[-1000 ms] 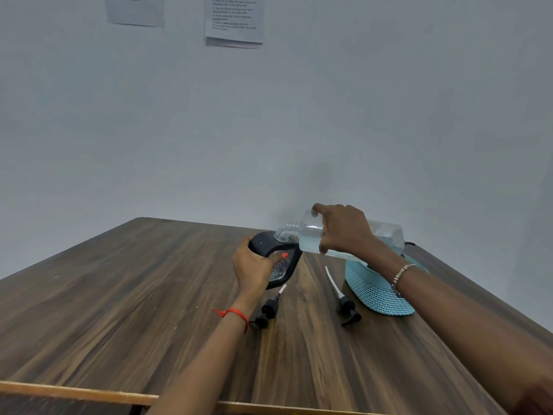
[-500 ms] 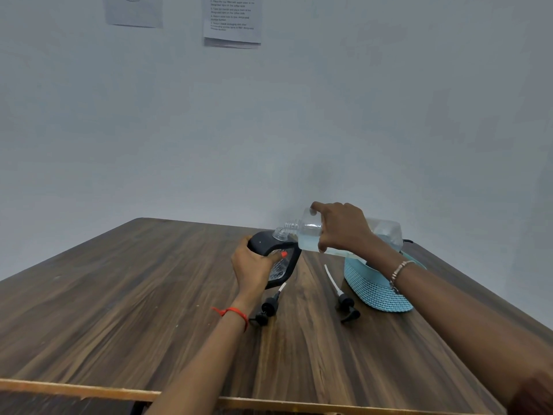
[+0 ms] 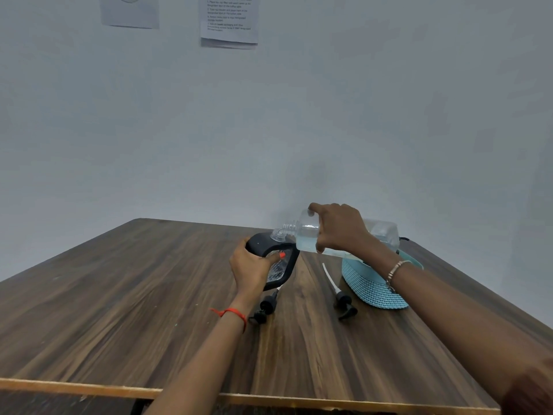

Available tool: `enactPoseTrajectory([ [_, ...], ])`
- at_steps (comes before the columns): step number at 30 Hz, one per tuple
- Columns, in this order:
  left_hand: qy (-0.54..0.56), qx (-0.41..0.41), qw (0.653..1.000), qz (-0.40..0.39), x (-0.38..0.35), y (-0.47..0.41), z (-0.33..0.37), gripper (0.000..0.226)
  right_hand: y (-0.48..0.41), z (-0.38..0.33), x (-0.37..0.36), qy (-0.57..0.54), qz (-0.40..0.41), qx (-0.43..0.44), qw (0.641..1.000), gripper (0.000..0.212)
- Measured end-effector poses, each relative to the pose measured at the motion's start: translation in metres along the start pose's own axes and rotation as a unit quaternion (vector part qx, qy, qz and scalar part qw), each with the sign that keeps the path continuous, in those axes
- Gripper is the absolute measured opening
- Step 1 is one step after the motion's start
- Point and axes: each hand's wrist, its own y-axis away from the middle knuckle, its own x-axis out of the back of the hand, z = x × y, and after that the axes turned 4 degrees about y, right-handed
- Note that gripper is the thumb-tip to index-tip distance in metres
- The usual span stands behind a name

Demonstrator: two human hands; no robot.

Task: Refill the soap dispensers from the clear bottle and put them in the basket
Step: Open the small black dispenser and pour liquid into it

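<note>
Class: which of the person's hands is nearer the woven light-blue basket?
Right. The right hand holds the clear bottle just above the woven light-blue basket; the left hand is farther left.

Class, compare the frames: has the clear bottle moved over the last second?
No. The clear bottle stays tilted in the right hand, its neck at the dispenser opening, just left of the blue basket.

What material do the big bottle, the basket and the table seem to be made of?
Bottle: clear, glossy plastic, probably; the liquid shows through it.
Basket: light blue with a woven look, likely moulded plastic, though I cannot be sure.
Table: dark wood grain, matte; perhaps laminate, since the front edge is paler.
</note>
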Motion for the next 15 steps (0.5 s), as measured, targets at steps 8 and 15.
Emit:
enactPoseTrajectory([
  [8, 0.006, 0.009, 1.000, -0.003, -0.0033, 0.0026, -0.0002, 0.057, 0.0038, 0.0028, 0.0010, 0.007, -0.001, -0.002, 1.000, 0.072],
  [15, 0.002, 0.010, 1.000, -0.009, -0.0036, 0.0046, -0.0001, 0.058, 0.0057, 0.0035, -0.0008, 0.001, -0.005, -0.002, 1.000, 0.072],
])
